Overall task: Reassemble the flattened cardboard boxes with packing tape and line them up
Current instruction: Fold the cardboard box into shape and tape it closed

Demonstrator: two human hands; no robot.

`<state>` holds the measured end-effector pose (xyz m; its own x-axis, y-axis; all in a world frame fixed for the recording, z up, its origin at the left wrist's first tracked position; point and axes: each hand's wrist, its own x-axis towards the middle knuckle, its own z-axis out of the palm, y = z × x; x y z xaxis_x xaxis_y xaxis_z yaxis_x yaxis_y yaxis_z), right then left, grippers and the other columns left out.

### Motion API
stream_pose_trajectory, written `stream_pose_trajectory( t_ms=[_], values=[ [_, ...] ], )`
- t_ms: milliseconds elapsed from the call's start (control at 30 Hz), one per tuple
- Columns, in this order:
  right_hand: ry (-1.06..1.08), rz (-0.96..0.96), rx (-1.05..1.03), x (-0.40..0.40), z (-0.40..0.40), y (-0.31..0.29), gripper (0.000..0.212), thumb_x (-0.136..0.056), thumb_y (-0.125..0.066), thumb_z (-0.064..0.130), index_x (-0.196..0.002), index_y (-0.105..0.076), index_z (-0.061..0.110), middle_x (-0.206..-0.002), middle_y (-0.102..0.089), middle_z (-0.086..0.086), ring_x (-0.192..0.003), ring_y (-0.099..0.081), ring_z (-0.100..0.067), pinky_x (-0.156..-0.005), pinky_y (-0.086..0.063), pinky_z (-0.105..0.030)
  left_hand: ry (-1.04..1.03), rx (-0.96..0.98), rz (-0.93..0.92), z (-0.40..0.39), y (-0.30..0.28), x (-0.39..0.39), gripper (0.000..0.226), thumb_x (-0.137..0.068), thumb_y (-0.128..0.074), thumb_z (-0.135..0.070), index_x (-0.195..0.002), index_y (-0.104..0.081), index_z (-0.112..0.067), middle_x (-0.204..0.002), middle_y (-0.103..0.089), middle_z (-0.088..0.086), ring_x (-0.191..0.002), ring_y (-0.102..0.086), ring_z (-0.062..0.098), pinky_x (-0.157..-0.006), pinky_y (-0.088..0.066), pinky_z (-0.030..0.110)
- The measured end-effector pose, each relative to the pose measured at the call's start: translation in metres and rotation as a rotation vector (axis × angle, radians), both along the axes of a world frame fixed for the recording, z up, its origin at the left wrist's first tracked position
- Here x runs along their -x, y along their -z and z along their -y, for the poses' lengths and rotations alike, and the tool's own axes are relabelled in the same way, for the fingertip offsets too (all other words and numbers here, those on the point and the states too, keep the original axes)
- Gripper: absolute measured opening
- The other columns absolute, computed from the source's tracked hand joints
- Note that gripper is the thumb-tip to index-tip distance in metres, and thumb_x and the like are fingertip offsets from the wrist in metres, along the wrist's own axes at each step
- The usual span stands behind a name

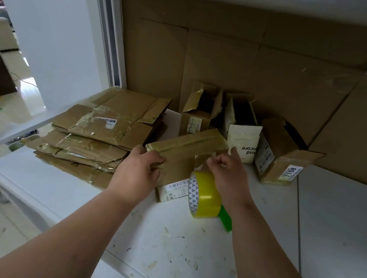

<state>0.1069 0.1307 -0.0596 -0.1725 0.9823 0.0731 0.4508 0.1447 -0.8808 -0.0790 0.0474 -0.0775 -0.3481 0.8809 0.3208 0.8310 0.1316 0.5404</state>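
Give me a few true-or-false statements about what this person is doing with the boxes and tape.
1. The left hand grips the taped box. True.
2. The tape roll is blue. False: it is yellow.
3. The flattened boxes lie stacked left of the hands. True.
4. The right hand holds scissors. False: no scissors show; its fingers curl at the box's right end, above the roll.
5. Only one assembled box stands at the back. False: three stand there.
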Motion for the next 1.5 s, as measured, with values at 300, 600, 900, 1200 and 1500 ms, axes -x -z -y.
stream_pose_trajectory(
  t_ms=[300, 600, 900, 1200, 1500],
  values=[
    [0.016, -0.142, -0.016, -0.009, 0.005, -0.007, 0.019, -0.092, -0.063, 0.021, -0.076, -0.062, 0.011, -0.088, -0.063, 0.0, -0.087, -0.059, -0.017, -0.09, -0.047, -0.047, -0.16, -0.048, 0.52, 0.002, -0.005, 0.007, 0.043, -0.077, -0.083, -0.02, -0.113, -0.061, -0.025, -0.111, -0.058, -0.002, -0.091, -0.061, 0.018, -0.084, -0.053, 0.039],
    [0.044, -0.368, 0.044, -0.021, 0.021, -0.005, 0.023, -0.093, -0.063, 0.023, -0.071, -0.067, 0.026, -0.098, -0.07, 0.003, -0.097, -0.064, -0.017, -0.091, -0.049, -0.038, -0.177, -0.371, 0.957, 0.014, -0.036, 0.003, 0.037, -0.084, -0.073, -0.016, -0.12, -0.07, -0.023, -0.108, -0.074, -0.003, -0.101, -0.07, 0.015, -0.094, -0.053, 0.033],
    [-0.057, -0.646, 0.098, -0.046, 0.048, -0.024, 0.04, -0.094, -0.058, 0.006, -0.062, -0.066, 0.028, -0.082, -0.072, 0.007, -0.087, -0.063, -0.018, -0.09, -0.048, -0.042, -0.069, -0.5, 0.802, 0.036, -0.083, -0.022, 0.039, -0.098, -0.058, -0.017, -0.135, -0.06, -0.029, -0.129, -0.064, -0.015, -0.104, -0.06, -0.011, -0.095, -0.048, 0.012],
    [-0.004, -0.9, 0.138, -0.102, 0.066, -0.032, 0.029, -0.093, -0.053, -0.005, -0.07, -0.057, 0.013, -0.106, -0.073, -0.013, -0.106, -0.067, -0.029, -0.1, -0.049, -0.047, 0.082, -0.323, 0.567, 0.05, -0.106, -0.061, 0.068, -0.099, -0.054, -0.013, -0.15, -0.029, -0.05, -0.138, -0.055, -0.013, -0.112, -0.062, 0.018, -0.099, -0.05, 0.036],
    [0.066, -0.811, 0.151, -0.177, 0.092, -0.036, 0.042, -0.091, -0.057, 0.0, -0.057, -0.065, 0.023, -0.074, -0.069, -0.008, -0.071, -0.062, -0.025, -0.082, -0.047, -0.042, 0.011, -0.301, 0.482, 0.031, -0.12, -0.117, 0.021, -0.094, -0.062, -0.023, -0.115, -0.064, -0.026, -0.093, -0.065, -0.006, -0.082, -0.063, 0.012, -0.06, -0.046, 0.025]
  ],
)
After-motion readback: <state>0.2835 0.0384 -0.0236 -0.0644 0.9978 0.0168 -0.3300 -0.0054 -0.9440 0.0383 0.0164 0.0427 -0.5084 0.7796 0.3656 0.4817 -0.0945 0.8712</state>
